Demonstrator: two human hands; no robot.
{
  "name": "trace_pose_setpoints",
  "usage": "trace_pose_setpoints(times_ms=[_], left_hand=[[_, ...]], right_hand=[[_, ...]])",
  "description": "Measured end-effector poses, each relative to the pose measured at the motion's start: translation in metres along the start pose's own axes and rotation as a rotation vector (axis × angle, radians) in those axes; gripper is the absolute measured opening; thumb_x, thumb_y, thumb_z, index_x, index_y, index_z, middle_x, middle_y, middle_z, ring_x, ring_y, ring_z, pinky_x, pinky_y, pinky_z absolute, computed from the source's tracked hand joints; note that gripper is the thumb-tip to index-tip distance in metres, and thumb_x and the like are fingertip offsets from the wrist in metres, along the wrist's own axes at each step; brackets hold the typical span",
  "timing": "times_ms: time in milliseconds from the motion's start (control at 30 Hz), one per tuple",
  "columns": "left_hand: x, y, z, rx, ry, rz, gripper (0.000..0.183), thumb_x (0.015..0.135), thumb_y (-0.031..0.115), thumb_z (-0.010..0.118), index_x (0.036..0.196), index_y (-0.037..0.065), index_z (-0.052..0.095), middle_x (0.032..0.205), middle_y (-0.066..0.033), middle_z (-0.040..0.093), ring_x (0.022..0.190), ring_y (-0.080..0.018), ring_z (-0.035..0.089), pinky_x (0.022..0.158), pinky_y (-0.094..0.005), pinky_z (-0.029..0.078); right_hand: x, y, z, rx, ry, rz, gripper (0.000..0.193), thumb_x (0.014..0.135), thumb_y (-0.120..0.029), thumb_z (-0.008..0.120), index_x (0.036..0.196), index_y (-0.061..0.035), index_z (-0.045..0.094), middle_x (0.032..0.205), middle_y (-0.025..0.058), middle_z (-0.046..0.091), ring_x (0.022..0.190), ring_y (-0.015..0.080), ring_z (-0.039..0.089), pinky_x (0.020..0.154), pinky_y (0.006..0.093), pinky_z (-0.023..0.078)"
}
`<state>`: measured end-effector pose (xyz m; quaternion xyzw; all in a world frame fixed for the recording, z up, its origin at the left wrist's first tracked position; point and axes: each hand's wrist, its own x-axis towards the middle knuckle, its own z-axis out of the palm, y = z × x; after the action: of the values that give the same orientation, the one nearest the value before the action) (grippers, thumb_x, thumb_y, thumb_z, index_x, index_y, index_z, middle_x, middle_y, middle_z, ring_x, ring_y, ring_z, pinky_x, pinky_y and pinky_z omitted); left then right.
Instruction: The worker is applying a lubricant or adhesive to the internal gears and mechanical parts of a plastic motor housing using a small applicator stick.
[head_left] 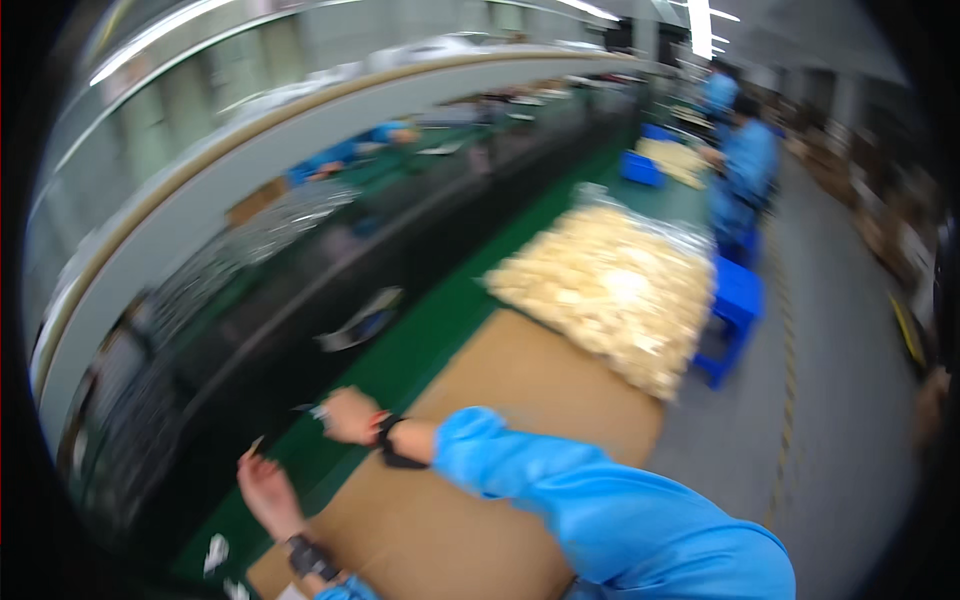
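Two bare hands work between 7 and 8 o'clock from the middle of the head view. The left hand (270,492) seems to pinch a small tan piece (256,446) at its fingertips; the right hand (350,416), nearer the middle, looks closed around a small pale item (319,411), too blurred to identify.

The piece could slip onto the dark strip (262,385) beyond the green desk (442,330), as only fingertips appear to support it. At 3 o'clock, the clear bag (610,290) reaches the aisle-side edge; a knock from the blue sleeve (610,500) at 5 o'clock might slide its slick film off.

Counted: one bag, its cream pieces beyond counting; one cardboard sheet (525,375) under it; one clear pouch (365,320) near 9; one blue stool (738,295) at 3; two blue bins (643,169) toward 1; two co-workers (748,165) toward 2.
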<state>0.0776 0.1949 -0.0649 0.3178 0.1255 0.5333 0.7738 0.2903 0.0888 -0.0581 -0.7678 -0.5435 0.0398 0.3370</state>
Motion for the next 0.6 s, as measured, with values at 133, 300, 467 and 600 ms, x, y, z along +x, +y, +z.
trace_pose_setpoints(times_ms=[133, 300, 467, 600], left_hand=[[0.001, 0.008, 0.000, -0.045, -0.131, -0.248, 0.021, 0.086, 0.005, 0.056, 0.103, -0.006, 0.060, 0.076, -0.0067, 0.055, 0.065, -0.0178, 0.051, 0.056, -0.0270, 0.042], [-0.049, 0.005, 0.060, 0.233, 0.077, -0.129, 0.018, 0.086, 0.006, 0.057, 0.101, -0.001, 0.065, 0.074, -0.0028, 0.051, 0.066, -0.0157, 0.047, 0.062, -0.0250, 0.037], [-0.075, -0.022, 0.075, 0.470, -0.120, -0.145, 0.018, 0.089, 0.014, 0.057, 0.102, 0.006, 0.067, 0.081, 0.0004, 0.054, 0.076, -0.0133, 0.048, 0.069, -0.0259, 0.035], [-0.108, -0.048, 0.107, 0.520, -0.222, -0.188, 0.022, 0.091, 0.016, 0.054, 0.107, 0.005, 0.065, 0.087, 0.0009, 0.055, 0.080, -0.0123, 0.046, 0.073, -0.0273, 0.034]], right_hand=[[-0.026, -0.003, -0.016, 0.534, 0.062, 0.135, 0.024, 0.069, -0.023, 0.064, 0.072, 0.0006, 0.065, 0.066, 0.0199, 0.063, 0.063, 0.0326, 0.064, 0.059, 0.0407, 0.050], [-0.077, 0.010, -0.038, 1.134, -0.075, 0.434, 0.034, 0.085, -0.023, 0.048, 0.072, 0.0068, 0.060, 0.062, 0.0170, 0.060, 0.058, 0.0253, 0.064, 0.052, 0.0373, 0.050], [-0.120, 0.050, -0.041, 1.716, -0.182, 0.443, 0.038, 0.092, -0.024, 0.035, 0.081, 0.0053, 0.057, 0.070, 0.0172, 0.061, 0.058, 0.0257, 0.063, 0.054, 0.0340, 0.053], [-0.127, 0.069, -0.028, 1.913, -0.192, 0.424, 0.045, 0.096, -0.034, 0.032, 0.088, 0.0036, 0.054, 0.071, 0.0173, 0.060, 0.060, 0.0254, 0.062, 0.055, 0.0348, 0.053]])
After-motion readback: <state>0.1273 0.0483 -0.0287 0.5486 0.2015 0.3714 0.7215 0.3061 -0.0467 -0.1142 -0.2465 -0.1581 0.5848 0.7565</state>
